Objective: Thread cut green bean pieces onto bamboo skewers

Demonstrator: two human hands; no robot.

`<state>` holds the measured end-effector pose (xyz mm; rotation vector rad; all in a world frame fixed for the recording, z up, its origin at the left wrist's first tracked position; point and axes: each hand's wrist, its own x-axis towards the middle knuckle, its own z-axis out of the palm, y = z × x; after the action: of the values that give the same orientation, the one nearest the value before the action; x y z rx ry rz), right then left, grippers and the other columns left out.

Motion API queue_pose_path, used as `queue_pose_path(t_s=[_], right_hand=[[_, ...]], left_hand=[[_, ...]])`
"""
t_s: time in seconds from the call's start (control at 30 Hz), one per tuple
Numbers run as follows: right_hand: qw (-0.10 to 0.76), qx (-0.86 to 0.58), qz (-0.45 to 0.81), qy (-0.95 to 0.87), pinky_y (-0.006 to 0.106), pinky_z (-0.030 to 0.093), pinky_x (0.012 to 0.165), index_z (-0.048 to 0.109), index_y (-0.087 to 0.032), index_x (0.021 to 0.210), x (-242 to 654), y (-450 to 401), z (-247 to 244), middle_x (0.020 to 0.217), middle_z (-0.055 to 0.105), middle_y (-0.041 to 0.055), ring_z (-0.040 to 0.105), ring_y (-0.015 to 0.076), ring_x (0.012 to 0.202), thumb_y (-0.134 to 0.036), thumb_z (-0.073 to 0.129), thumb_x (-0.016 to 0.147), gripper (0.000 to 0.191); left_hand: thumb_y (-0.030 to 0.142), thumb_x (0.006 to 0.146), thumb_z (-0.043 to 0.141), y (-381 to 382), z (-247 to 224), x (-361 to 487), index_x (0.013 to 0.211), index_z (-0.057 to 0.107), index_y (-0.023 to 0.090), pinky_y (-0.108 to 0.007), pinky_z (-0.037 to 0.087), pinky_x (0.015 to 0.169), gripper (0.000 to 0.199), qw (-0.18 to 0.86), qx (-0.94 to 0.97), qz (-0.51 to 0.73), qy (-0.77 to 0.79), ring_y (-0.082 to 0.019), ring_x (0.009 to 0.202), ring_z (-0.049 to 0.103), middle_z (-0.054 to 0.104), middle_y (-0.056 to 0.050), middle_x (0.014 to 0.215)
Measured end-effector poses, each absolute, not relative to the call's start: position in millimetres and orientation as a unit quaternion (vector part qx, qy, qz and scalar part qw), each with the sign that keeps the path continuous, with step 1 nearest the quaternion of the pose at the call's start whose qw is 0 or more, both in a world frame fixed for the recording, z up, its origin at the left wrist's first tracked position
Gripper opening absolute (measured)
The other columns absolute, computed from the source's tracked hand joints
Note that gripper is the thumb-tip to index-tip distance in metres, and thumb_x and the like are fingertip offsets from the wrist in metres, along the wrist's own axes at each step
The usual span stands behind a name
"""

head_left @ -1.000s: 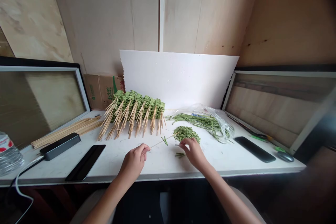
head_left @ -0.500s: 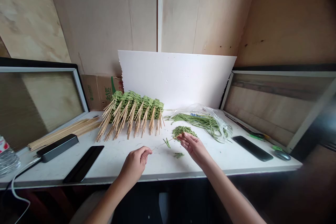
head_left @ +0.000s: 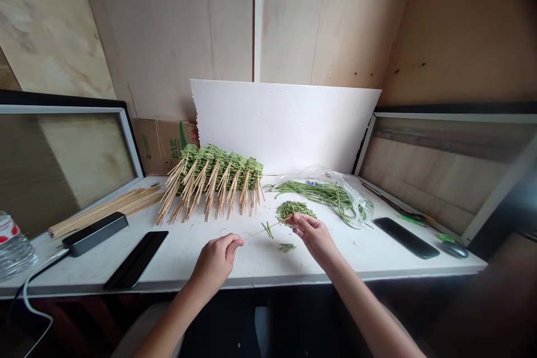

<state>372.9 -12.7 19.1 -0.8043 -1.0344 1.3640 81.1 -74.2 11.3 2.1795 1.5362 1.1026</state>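
Observation:
A thin wooden skewer spans the gap between my hands. My left hand is closed on its near-left end. The fingertips of my right hand pinch its other end, beside the pile of cut green bean pieces; whether a bean piece is in the pinch is too small to tell. A few loose bean pieces lie below the skewer, and others just behind it. Behind my hands, skewered bean bundles are stacked with their sticks pointing toward me.
Long uncut beans lie by a clear plastic bag. Bare skewers, a black box, a phone and a bottle are left. A dark case and a mouse sit right. A white board stands behind.
The view has shifted slightly. Both hands keep nearly the same pose on the skewer.

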Motion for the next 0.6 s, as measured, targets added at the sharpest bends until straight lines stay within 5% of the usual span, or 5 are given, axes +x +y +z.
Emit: queue_pose_path(t_s=[0.6], right_hand=[[0.602,-0.367,0.517,-0.486,0.044,0.058,0.089,0.081,-0.021,0.097,361,-21,18,0.109,0.079,0.0133,0.066,0.0354,0.12,-0.052,0.085,0.077,0.037]], left_hand=[[0.027,0.102,0.046,-79,8,89,0.09,0.071,0.022,-0.026,0.047,0.064,0.028,0.063,0.764,0.389,0.511,-0.018,0.063,0.067,0.073,-0.002,0.071]])
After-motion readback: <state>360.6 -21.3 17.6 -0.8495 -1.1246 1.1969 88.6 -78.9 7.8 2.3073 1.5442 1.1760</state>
